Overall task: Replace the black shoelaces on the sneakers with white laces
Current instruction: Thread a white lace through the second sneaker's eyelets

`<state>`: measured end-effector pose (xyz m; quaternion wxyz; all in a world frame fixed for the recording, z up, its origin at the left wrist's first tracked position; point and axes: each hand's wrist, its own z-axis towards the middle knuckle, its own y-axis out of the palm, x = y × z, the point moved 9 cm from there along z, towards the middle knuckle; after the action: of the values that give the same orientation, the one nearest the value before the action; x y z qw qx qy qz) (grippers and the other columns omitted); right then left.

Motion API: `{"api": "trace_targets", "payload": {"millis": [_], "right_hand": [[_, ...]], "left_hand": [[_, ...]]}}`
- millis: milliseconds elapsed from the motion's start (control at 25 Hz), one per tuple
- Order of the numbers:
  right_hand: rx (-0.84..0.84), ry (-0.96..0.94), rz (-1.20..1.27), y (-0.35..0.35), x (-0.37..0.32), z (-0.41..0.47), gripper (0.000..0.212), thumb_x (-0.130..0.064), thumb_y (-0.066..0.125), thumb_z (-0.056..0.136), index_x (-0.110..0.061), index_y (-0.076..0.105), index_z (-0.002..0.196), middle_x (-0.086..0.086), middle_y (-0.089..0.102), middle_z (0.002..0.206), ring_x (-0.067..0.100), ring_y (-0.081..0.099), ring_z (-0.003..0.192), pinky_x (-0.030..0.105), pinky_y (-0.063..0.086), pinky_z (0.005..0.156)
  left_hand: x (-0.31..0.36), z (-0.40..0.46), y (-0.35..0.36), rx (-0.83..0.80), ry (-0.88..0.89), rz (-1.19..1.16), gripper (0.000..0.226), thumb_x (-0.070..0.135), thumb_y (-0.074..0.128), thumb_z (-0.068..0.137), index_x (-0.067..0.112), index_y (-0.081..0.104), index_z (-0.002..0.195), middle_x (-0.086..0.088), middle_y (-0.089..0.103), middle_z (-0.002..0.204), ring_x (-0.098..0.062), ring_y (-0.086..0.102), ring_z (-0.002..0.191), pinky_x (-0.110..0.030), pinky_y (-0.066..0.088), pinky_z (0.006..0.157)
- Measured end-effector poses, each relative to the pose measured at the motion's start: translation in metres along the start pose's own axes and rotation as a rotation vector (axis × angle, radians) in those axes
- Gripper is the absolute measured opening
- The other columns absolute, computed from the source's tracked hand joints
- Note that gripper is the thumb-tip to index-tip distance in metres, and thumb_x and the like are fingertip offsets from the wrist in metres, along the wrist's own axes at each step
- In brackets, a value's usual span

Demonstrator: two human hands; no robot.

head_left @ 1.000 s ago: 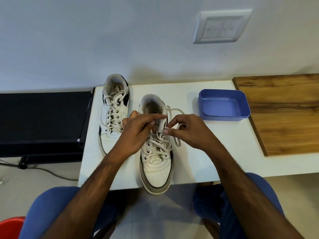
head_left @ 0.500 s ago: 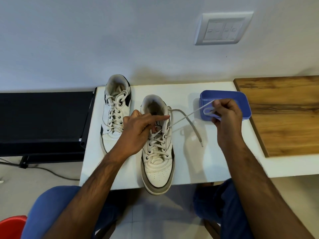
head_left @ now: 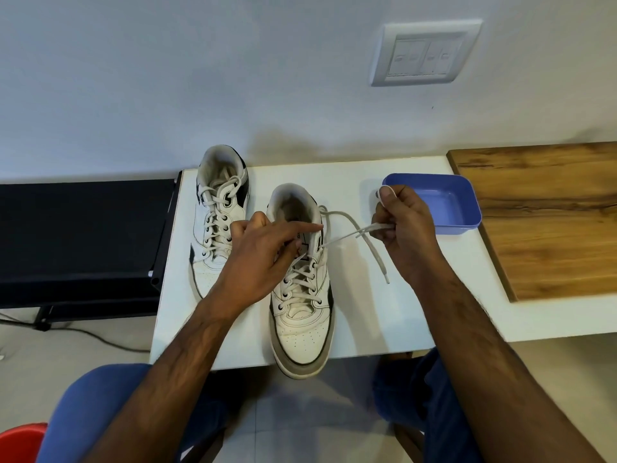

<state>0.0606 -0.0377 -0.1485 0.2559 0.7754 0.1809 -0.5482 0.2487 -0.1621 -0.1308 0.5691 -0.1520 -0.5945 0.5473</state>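
Two white sneakers with black trim stand on the white table point(head_left: 367, 305), toes toward me. The left sneaker point(head_left: 218, 222) is laced in white up to its top. The right sneaker point(head_left: 302, 295) carries a white lace point(head_left: 344, 240) through most eyelets. My left hand point(head_left: 263, 259) rests on this shoe's tongue, forefinger stretched toward the upper right eyelet, other fingers curled over the laces. My right hand point(head_left: 402, 225) grips the lace pulled out taut to the right of the shoe. Another lace end hangs down onto the table. No black lace shows.
A blue plastic tray point(head_left: 464, 208) sits behind my right hand. A wooden board point(head_left: 547, 212) covers the table's right part. A black rack point(head_left: 83, 235) stands left of the table. A switch plate point(head_left: 425, 53) is on the wall. My blue-clad knees are below the table edge.
My right hand left the eyelets and drew the white lace out to the right, toward the blue tray. My left hand stayed on the shoe.
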Motion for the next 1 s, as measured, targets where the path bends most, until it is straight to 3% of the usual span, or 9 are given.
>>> {"api": "trace_targets", "payload": {"millis": [160, 280, 400, 560, 680, 760, 880, 1000], "right_hand": [[0.002, -0.020, 0.078, -0.003, 0.001, 0.003, 0.009, -0.012, 0.056, 0.103, -0.004, 0.056, 0.105, 0.001, 0.049, 0.066, 0.012, 0.047, 0.060, 0.024, 0.044, 0.058], [-0.023, -0.032, 0.083, -0.002, 0.005, 0.004, 0.010, -0.004, 0.057, 0.100, -0.004, 0.061, 0.110, 0.010, 0.065, 0.088, 0.022, 0.066, 0.081, 0.026, 0.055, 0.074], [-0.013, -0.161, -0.061, 0.003, -0.002, 0.005, 0.019, 0.000, 0.061, 0.097, -0.009, 0.064, 0.114, 0.012, 0.071, 0.110, 0.021, 0.073, 0.099, 0.024, 0.057, 0.082], [0.000, -0.263, -0.259, -0.001, -0.011, 0.006, 0.033, 0.004, 0.059, 0.096, -0.021, 0.063, 0.117, -0.007, 0.069, 0.122, 0.005, 0.065, 0.115, 0.014, 0.051, 0.087], [-0.008, -0.340, -0.449, 0.004, -0.013, 0.000, 0.041, 0.005, 0.058, 0.095, -0.032, 0.062, 0.113, -0.007, 0.065, 0.127, 0.001, 0.061, 0.114, 0.011, 0.051, 0.085], [-0.132, -0.392, -0.618, 0.020, -0.012, -0.007, 0.042, 0.009, 0.055, 0.090, -0.029, 0.065, 0.103, -0.008, 0.069, 0.113, 0.002, 0.063, 0.103, 0.016, 0.052, 0.080], [-0.522, -0.310, -0.775, 0.049, 0.010, -0.025, 0.027, -0.004, 0.049, 0.086, -0.020, 0.070, 0.090, -0.012, 0.071, 0.090, 0.006, 0.065, 0.089, 0.020, 0.048, 0.075], [-0.661, -0.195, -0.709, 0.055, 0.020, -0.032, 0.026, -0.027, 0.055, 0.096, -0.008, 0.071, 0.086, -0.003, 0.070, 0.081, 0.013, 0.062, 0.081, 0.033, 0.046, 0.078]], "left_hand": [[0.013, -0.006, -0.003, 0.014, 0.066, 0.176, 0.032, 0.043, 0.049, 0.102, 0.040, 0.057, 0.133, 0.019, 0.054, 0.106, -0.014, 0.045, 0.095, -0.035, 0.021, 0.082], [0.042, -0.010, -0.001, 0.089, 0.151, 0.316, 0.039, 0.057, 0.060, 0.090, 0.030, 0.063, 0.117, 0.002, 0.051, 0.115, -0.020, 0.042, 0.101, -0.038, 0.025, 0.083], [0.056, -0.010, 0.017, 0.051, 0.171, 0.487, 0.036, 0.048, 0.078, 0.077, 0.023, 0.063, 0.098, -0.002, 0.052, 0.105, -0.024, 0.042, 0.093, -0.043, 0.034, 0.076], [0.053, -0.012, 0.023, 0.075, 0.122, 0.508, 0.026, 0.031, 0.083, 0.077, 0.019, 0.063, 0.090, -0.001, 0.057, 0.104, -0.023, 0.044, 0.091, -0.042, 0.029, 0.074], [0.054, -0.014, 0.023, 0.076, 0.185, 0.379, 0.021, 0.026, 0.081, 0.084, 0.023, 0.060, 0.087, 0.010, 0.062, 0.091, -0.017, 0.046, 0.088, -0.034, 0.018, 0.075], [0.048, -0.013, 0.021, 0.037, 0.133, 0.229, 0.021, 0.024, 0.080, 0.085, 0.027, 0.059, 0.088, 0.017, 0.062, 0.082, -0.011, 0.047, 0.088, -0.031, 0.014, 0.075], [0.036, -0.009, 0.016, -0.002, -0.038, -0.149, 0.019, 0.025, 0.075, 0.090, 0.035, 0.059, 0.094, 0.025, 0.060, 0.082, 0.004, 0.047, 0.092, -0.024, 0.022, 0.083], [0.031, -0.008, -0.003, 0.097, -0.075, -0.470, 0.023, 0.022, 0.075, 0.089, 0.038, 0.060, 0.095, 0.025, 0.063, 0.090, 0.005, 0.052, 0.088, -0.032, 0.036, 0.086]]}}
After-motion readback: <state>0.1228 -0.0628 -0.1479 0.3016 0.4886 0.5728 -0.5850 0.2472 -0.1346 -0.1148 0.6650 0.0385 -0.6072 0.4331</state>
